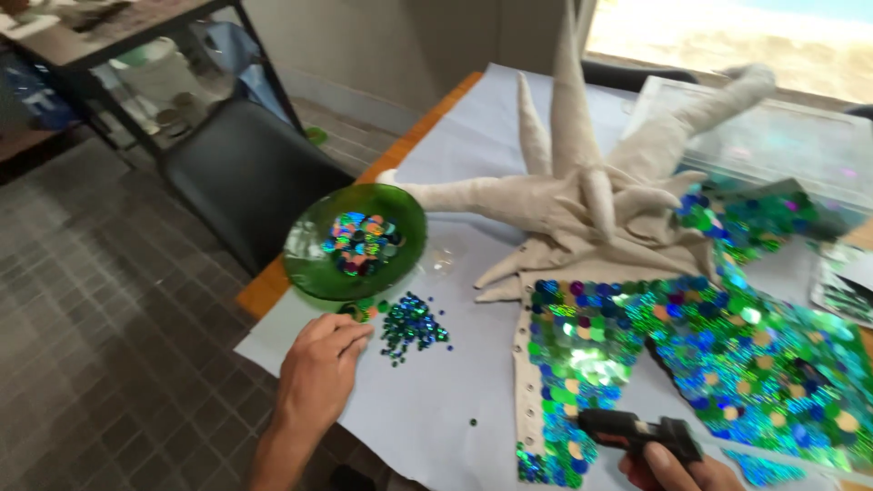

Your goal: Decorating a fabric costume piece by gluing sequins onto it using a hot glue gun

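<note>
My left hand (318, 368) rests on the pale blue paper (427, 400), fingertips pinched next to a small pile of blue-green sequins (411, 325) just below a green glass bowl (355, 241) holding more shiny sequins. My right hand (668, 471), at the bottom edge, grips a black glue gun (637, 431) with an orange trigger, its nozzle pointing left over the sequin-covered fabric piece (691, 350). A beige stuffed fabric shape with long pointed spikes (582, 191) lies above the sequinned part.
A clear plastic box (773, 136) stands at the back right. A black chair (241, 173) sits left of the orange table edge (273, 282). A metal shelf with jars (136, 64) stands at the far left over grey tiled floor.
</note>
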